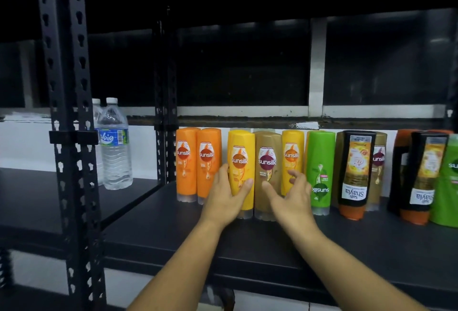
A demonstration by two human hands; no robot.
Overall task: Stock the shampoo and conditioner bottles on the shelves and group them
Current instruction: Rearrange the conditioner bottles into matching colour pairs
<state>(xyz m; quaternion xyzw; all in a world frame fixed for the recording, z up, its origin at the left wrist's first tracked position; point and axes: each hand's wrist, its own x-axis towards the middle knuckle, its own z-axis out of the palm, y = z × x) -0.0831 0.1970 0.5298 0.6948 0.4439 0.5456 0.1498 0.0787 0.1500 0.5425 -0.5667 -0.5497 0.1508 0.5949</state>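
Note:
A row of bottles stands cap-down on the black shelf (173,234). From the left come two orange Sunsilk bottles (198,162), a yellow Sunsilk bottle (241,152), a brown Sunsilk bottle (269,154), a second yellow one (292,152), a green Sunsilk bottle (321,162) and a black Shayla bottle (354,169). My left hand (226,199) grips the lower part of the first yellow bottle, thumb on its front. My right hand (290,196) hovers with spread fingers in front of the brown and second yellow bottles, holding nothing.
Two clear water bottles (115,147) stand on the neighbouring shelf to the left, behind a black perforated upright post (71,137). At the right end stand another black Shayla bottle (421,174) and a green bottle (446,187). A dark window lies behind the shelf.

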